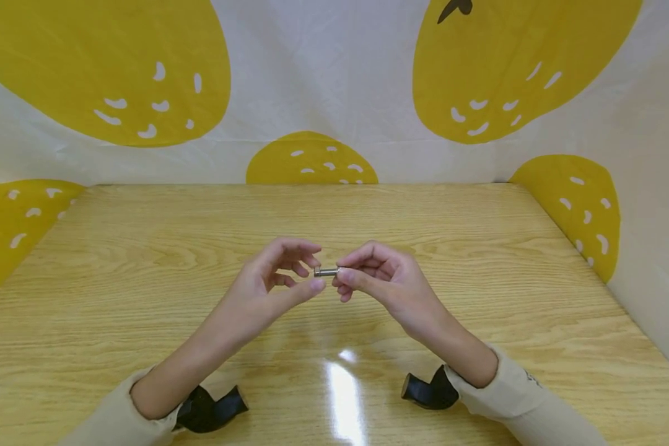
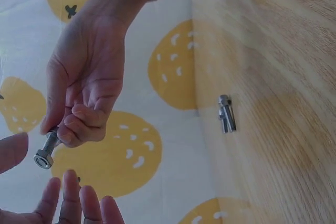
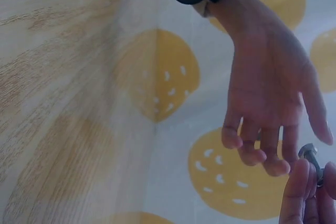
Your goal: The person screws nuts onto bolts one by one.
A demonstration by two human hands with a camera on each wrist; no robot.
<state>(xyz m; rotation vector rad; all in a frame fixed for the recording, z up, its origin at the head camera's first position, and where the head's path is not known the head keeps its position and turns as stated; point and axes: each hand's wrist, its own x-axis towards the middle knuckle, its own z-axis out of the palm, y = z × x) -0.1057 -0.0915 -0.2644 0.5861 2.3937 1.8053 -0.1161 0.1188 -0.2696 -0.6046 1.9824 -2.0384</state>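
Note:
A small metal bolt (image 1: 327, 272) lies level between the two hands above the table. Thumb and fingers of my right hand (image 1: 387, 282) pinch its right end. On the bolt's free end sits a hex nut (image 2: 43, 159), turned toward the left hand. My left hand (image 1: 273, 282) has its thumb and fingers spread around that end, and the left wrist view shows them apart from the nut. In the right wrist view the left hand (image 3: 270, 87) appears palm-on with loose fingers, and the bolt (image 3: 311, 157) sticks out of the right fingertips.
In the left wrist view a few metal bolts (image 2: 227, 114) lie together on the wood-grain table (image 2: 283, 129); the head view does not show them. A white cloth with yellow print (image 1: 323, 74) hangs around the back and sides. Black wrist mounts (image 1: 212, 410) sit by the cuffs.

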